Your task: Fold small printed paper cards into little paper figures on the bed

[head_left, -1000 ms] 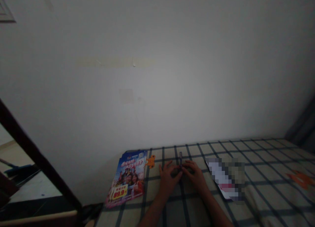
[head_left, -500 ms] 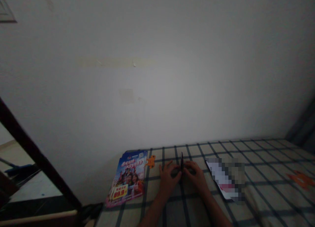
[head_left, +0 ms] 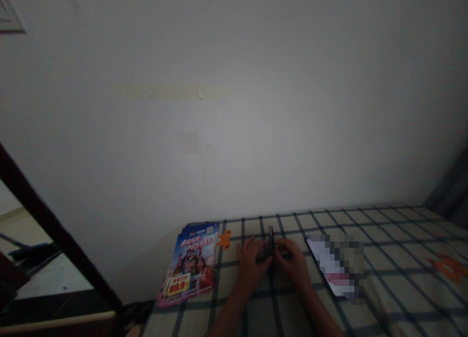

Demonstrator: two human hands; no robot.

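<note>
Behind everything rises a dim, pale wall (head_left: 278,132), and against it lies the far edge of a checked cloth (head_left: 398,230) that wrinkles toward its right side. Near the middle of that far edge, a thin dark object (head_left: 271,234) stands upright, its narrow side to the view; what it is cannot be told. Thumb and fingers of the left hand (head_left: 251,260) pinch it from one side, and those of the right hand (head_left: 292,261) grip it from the other. Next, just left of the left hand, an orange bear-like figure (head_left: 225,239) shows beside a stack of printed flyers (head_left: 195,266), which runs from the cloth's far left corner down its left edge, the top one marked 89.9. Right of the right hand, a flat, dark-edged item (head_left: 321,259) lies slanted, partly pixelated. Farther toward the right edge sits an orange print (head_left: 448,267).
</note>
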